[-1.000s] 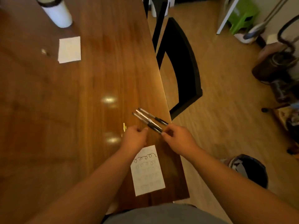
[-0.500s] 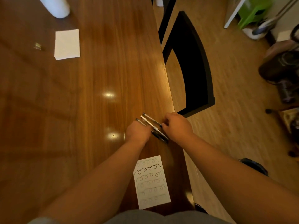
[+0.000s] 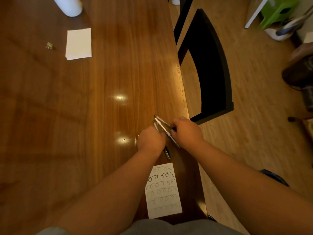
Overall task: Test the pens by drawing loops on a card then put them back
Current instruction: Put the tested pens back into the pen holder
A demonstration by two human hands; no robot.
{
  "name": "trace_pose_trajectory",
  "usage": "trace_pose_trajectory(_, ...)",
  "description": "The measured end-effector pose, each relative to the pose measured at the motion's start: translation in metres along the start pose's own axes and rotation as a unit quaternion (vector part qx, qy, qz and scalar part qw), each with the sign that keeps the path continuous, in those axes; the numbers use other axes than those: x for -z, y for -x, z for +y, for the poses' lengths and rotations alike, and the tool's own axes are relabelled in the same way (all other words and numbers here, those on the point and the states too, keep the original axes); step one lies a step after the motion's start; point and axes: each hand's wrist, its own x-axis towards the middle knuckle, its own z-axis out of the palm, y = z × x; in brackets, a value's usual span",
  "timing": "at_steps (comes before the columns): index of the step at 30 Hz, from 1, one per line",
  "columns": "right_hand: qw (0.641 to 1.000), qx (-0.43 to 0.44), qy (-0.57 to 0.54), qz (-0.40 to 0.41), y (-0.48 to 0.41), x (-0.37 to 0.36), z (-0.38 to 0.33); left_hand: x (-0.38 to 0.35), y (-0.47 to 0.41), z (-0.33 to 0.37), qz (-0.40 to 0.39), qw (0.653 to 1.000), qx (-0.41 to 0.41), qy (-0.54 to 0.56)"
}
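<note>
Together, the left hand (image 3: 151,141) and the right hand (image 3: 186,132) close on a small bundle of pens (image 3: 161,127) low over the counter (image 3: 118,73), close to its right edge. Both hands show their backs, knuckles up and fingers curled under. The left hand wraps the bundle around its middle, and the right hand pinches the dark grip ends from the other side. The two hands nearly touch, with the pens crossing the gap between them.

The pens are slim, with clear or pale barrels and dark ends. Three tips fan out toward the far end of the counter, and one pale barrel lies slanted across the others. A dark pen end (image 3: 166,152) sticks out from under the left hand toward the person. The exact count of pens cannot be told.

Nearer the person, by the near right corner of the counter, lies a white card (image 3: 163,190), its left edge beside the left forearm. It carries several rows of drawn loops: the second row from the far edge is bold black, and the rest are thinner and greyer.

Well apart, toward the far left of the counter, lies a blank white card (image 3: 78,43) with a small crumpled scrap (image 3: 50,45) just left of it. A white cylinder (image 3: 69,5) stands beyond them. A black chair (image 3: 211,65) stands on the wooden floor beside the counter's right edge.
</note>
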Motion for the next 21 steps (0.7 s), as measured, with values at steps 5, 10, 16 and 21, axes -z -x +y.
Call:
trace_pose_trajectory(5,0.998,-0.027,-0.042,-0.027,0.004,0.003,-0.001,0.006,0.007,-0.003,-0.019,1.000,0.000,0.002)
trace_pose_trajectory(10,0.976,-0.097,-0.194,-0.015,0.032,0.016,0.007,0.012,0.030,-0.007,0.023,0.998,-0.056,0.015)
trace_pose_trajectory(16,0.923,-0.133,-0.353,-0.073,0.097,0.028,0.025,0.009,0.077,-0.033,-0.018,0.973,-0.060,0.220)
trace_pose_trajectory(21,0.893,-0.151,-0.399,-0.146,0.172,0.019,0.045,-0.008,0.134,-0.063,-0.098,0.911,0.031,0.400)
